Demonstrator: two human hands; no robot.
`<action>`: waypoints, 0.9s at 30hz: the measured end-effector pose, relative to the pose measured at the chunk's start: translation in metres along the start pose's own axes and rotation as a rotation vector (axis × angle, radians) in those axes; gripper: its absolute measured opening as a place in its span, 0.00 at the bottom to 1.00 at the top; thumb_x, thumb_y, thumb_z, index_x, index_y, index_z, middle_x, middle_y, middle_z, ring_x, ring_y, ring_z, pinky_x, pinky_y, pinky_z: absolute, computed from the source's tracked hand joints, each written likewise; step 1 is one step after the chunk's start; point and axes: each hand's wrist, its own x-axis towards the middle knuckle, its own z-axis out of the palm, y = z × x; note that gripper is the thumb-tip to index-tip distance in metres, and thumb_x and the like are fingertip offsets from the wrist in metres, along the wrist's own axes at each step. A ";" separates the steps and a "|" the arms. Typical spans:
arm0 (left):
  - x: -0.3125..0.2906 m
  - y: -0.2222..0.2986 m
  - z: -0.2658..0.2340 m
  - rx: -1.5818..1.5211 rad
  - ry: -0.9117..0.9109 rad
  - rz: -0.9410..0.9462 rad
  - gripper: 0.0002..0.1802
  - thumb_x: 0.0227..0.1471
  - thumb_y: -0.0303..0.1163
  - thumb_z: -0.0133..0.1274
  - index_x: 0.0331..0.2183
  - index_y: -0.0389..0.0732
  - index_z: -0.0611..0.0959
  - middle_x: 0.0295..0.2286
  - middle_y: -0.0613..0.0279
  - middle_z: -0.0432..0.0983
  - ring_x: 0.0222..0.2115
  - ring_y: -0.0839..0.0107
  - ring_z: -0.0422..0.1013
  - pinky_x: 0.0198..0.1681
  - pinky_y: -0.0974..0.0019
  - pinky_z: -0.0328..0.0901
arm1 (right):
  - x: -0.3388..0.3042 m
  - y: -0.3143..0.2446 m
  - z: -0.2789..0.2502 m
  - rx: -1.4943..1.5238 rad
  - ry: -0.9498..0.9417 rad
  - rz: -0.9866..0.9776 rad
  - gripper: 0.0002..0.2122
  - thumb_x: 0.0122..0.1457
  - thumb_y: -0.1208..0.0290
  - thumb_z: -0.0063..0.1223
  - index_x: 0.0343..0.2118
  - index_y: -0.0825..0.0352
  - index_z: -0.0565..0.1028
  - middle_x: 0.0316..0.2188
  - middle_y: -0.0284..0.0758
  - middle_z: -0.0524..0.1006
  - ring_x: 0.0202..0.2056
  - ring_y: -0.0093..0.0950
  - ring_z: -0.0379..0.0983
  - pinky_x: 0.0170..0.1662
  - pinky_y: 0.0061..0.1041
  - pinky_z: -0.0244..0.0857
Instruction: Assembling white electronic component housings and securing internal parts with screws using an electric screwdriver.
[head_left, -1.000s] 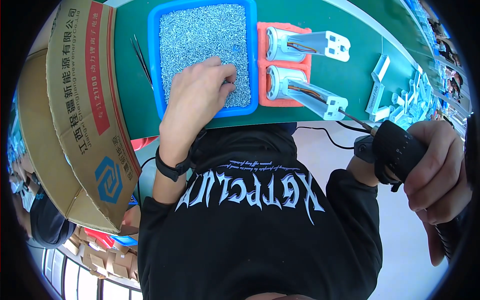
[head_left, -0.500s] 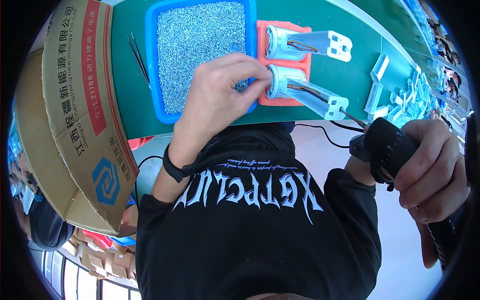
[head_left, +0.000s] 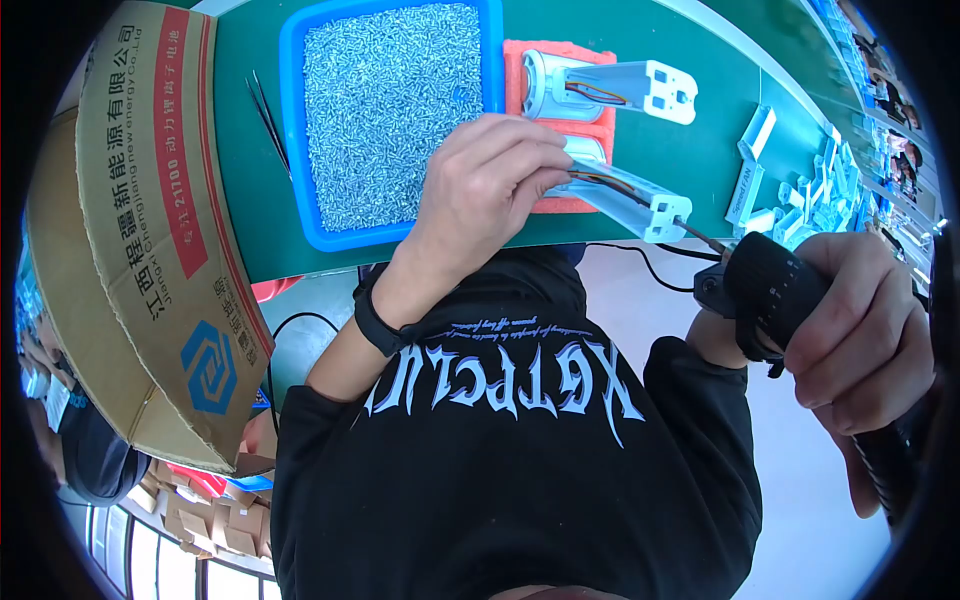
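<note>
My left hand (head_left: 490, 185) is closed, its thumb and fingertips pinched on the round end of the nearer white plastic housing (head_left: 625, 205) and hiding most of that end. Brown and orange wires run along the housing's open channel. My right hand (head_left: 865, 335) is wrapped around a black electric screwdriver (head_left: 775, 290), whose thin bit reaches the housing's slotted far end. A second white housing (head_left: 620, 82) sits farther back in the same orange-red foam holder (head_left: 514, 85). Left of the hand stands a blue tray (head_left: 295, 130) full of small silver screws (head_left: 385, 110).
Black tweezers (head_left: 266, 125) lie left of the tray on the green table (head_left: 245, 205). A large cardboard box (head_left: 150, 250) stands at the left. Loose white and clear plastic pieces (head_left: 800, 205) are heaped at the right. Another person (head_left: 100, 450) shows at the lower left.
My left hand has shifted right along the nearer housing, now covering its round end. The screwdriver remains at the slotted end, and the view has moved slightly.
</note>
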 end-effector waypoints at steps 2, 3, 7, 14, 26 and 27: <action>0.000 -0.003 0.002 -0.012 0.016 0.022 0.10 0.38 0.20 0.63 0.29 0.38 0.83 0.31 0.60 0.80 0.35 0.64 0.76 0.36 0.65 0.70 | 0.000 0.005 -0.001 -0.066 -0.038 -0.059 0.21 0.48 0.46 0.65 0.25 0.62 0.75 0.28 0.30 0.77 0.24 0.24 0.78 0.31 0.20 0.76; 0.000 -0.004 0.003 -0.018 0.024 0.033 0.10 0.38 0.20 0.63 0.28 0.38 0.83 0.32 0.60 0.80 0.35 0.63 0.76 0.36 0.65 0.70 | -0.002 0.009 -0.002 -0.067 -0.036 -0.058 0.21 0.48 0.46 0.65 0.25 0.62 0.75 0.28 0.30 0.77 0.24 0.24 0.78 0.31 0.20 0.76; -0.002 -0.006 0.003 -0.048 -0.012 0.000 0.10 0.38 0.20 0.64 0.28 0.37 0.82 0.32 0.60 0.80 0.35 0.63 0.76 0.37 0.64 0.69 | -0.005 0.021 -0.002 0.105 -0.039 -0.263 0.20 0.48 0.46 0.65 0.26 0.62 0.76 0.28 0.31 0.77 0.25 0.24 0.78 0.31 0.20 0.76; 0.001 -0.003 0.001 -0.024 -0.043 -0.027 0.11 0.37 0.19 0.63 0.28 0.37 0.82 0.32 0.60 0.78 0.35 0.62 0.75 0.38 0.64 0.69 | -0.001 0.031 0.001 0.138 0.103 -0.220 0.10 0.51 0.66 0.63 0.22 0.64 0.73 0.23 0.31 0.76 0.20 0.23 0.75 0.26 0.18 0.74; -0.001 0.005 0.001 0.012 0.002 -0.034 0.10 0.39 0.20 0.63 0.29 0.38 0.81 0.31 0.59 0.78 0.34 0.62 0.74 0.37 0.63 0.68 | 0.010 -0.007 0.023 0.170 0.565 -0.438 0.24 0.60 0.53 0.53 0.54 0.61 0.67 0.26 0.30 0.68 0.19 0.23 0.70 0.22 0.28 0.75; -0.001 0.008 0.002 0.016 0.022 -0.041 0.10 0.40 0.20 0.63 0.29 0.38 0.81 0.31 0.59 0.78 0.33 0.62 0.74 0.36 0.63 0.67 | 0.009 -0.008 0.023 0.164 0.560 -0.439 0.24 0.60 0.53 0.53 0.54 0.61 0.67 0.26 0.30 0.68 0.19 0.23 0.70 0.22 0.28 0.75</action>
